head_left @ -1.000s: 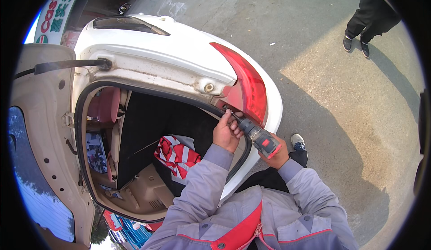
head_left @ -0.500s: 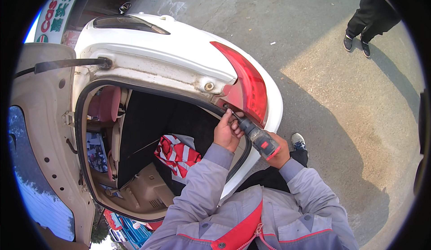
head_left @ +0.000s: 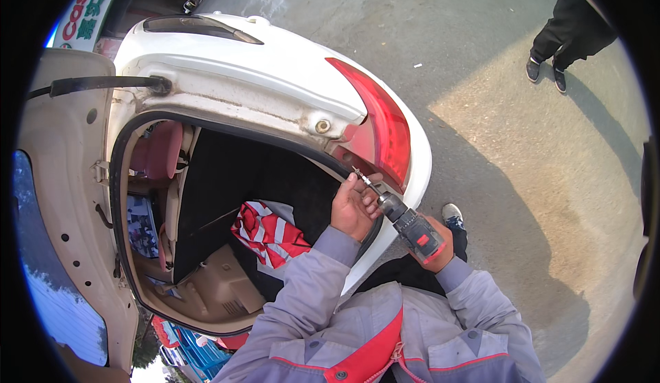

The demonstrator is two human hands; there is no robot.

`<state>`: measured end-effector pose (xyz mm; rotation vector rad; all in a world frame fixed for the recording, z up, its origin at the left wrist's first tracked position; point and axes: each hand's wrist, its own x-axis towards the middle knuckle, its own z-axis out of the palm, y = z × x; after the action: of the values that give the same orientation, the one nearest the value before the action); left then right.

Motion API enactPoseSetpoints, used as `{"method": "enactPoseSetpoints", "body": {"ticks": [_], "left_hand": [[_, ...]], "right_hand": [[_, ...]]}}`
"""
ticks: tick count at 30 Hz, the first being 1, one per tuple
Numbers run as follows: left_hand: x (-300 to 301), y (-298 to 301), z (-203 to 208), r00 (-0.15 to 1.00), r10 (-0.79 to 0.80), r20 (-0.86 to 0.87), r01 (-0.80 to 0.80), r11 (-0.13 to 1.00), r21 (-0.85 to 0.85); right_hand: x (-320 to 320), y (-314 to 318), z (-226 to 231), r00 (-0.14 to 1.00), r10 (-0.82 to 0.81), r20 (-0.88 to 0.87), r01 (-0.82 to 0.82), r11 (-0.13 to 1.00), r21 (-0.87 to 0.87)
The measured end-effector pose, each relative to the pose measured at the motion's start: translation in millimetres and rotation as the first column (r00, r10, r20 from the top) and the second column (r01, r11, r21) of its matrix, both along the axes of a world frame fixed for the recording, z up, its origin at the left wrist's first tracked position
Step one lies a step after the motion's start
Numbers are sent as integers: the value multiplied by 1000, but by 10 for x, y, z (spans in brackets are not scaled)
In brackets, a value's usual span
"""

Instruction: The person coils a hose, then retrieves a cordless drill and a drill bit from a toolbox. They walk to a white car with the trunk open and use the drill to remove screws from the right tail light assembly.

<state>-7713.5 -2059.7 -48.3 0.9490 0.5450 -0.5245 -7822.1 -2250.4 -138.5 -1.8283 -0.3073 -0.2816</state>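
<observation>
My right hand grips a black and red cordless drill, whose chuck slants up and left. A slim bit extends from it, with a small screw-like piece at its tip. My left hand is palm-up by the bit, thumb and curled fingers apart on either side of it; whether they touch it I cannot tell. Just beyond the tip is the recess beside the red tail light of a white car.
The raised tailgate stands at the left. Inside the open trunk lies a red and white striped cloth. A person in black trousers stands on the concrete at the far right.
The drill has come back toward me and slightly right, so its tip is off the recess by the tail light. My left fingers have loosened around the bit. The view has shifted slightly.
</observation>
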Motion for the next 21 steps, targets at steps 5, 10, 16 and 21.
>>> {"method": "enactPoseSetpoints", "body": {"ticks": [5, 10, 16, 21], "left_hand": [[-72, 14, -52, 990, 133, 47, -137, 987, 80], [-218, 150, -265, 970, 199, 142, -221, 962, 161], [-429, 279, -632, 979, 83, -188, -77, 996, 41], [-357, 242, -916, 979, 4, -204, -2, 1000, 9]], "right_hand": [[-214, -167, 71, 996, 62, -70, -62, 998, -7], [-383, -204, -49, 995, 58, -78, -59, 998, -10], [-324, 50, -442, 944, 10, -329, 55, 980, 189], [-236, 239, -678, 947, -17, -322, 70, 986, 153]]}}
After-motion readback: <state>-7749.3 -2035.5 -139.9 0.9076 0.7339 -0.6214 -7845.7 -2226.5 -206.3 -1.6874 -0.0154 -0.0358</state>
